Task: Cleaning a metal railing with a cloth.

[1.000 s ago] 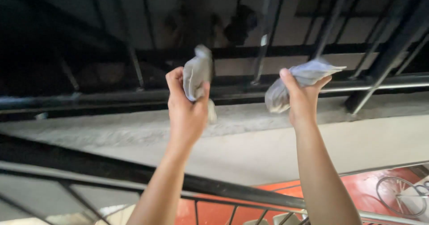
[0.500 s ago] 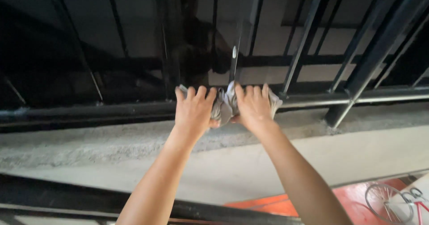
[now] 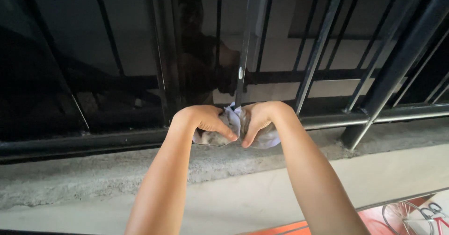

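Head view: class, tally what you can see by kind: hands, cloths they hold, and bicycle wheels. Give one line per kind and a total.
Hands: 2, the left hand and the right hand
Cloths: 2, the left cloth and the right cloth, both crumpled and pale
Bicycle wheels: 1, the wheel at bottom right
Total: 5

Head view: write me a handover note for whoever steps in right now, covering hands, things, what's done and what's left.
Left hand: grip shut on the cloth, bunched at the foot of the window.
Right hand: grip shut on the same cloth, thumbs nearly meeting.
Cloth sits where the dark glass meets the bottom rail, above the concrete ledge.
Done: cannot tell how much glass is wiped.
Left: likely the panes above.
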